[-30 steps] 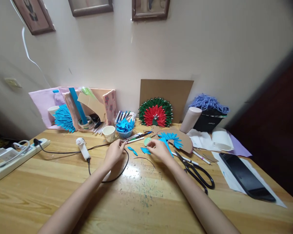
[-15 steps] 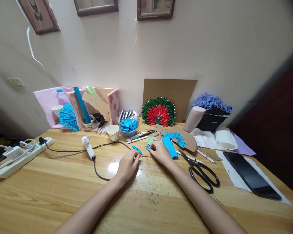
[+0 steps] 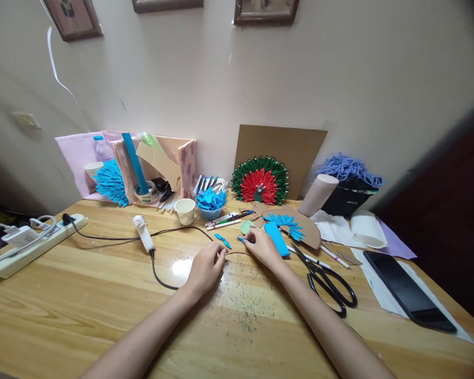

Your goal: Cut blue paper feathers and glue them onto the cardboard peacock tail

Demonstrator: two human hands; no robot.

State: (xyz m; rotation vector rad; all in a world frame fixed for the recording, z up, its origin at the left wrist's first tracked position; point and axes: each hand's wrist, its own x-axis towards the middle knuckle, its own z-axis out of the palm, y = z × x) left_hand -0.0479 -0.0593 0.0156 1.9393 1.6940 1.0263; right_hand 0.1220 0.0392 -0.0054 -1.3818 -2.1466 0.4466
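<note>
Glossy wooden table [image 3: 102, 295], two bare hands close together

Both forearms reach forward, angled inward. The right hand [image 3: 260, 247] pinches a small pointed blue piece [image 3: 240, 239] at its fingertips. The left hand [image 3: 206, 267] curls its fingers at the end of a thin brown strand [image 3: 239, 253]; I can't tell whether they grip it. Just beyond the left fingertips lies a narrow, twisted-looking blue piece [image 3: 223, 241]; beyond the right, a pale-green rounded piece [image 3: 246, 227].
</note>
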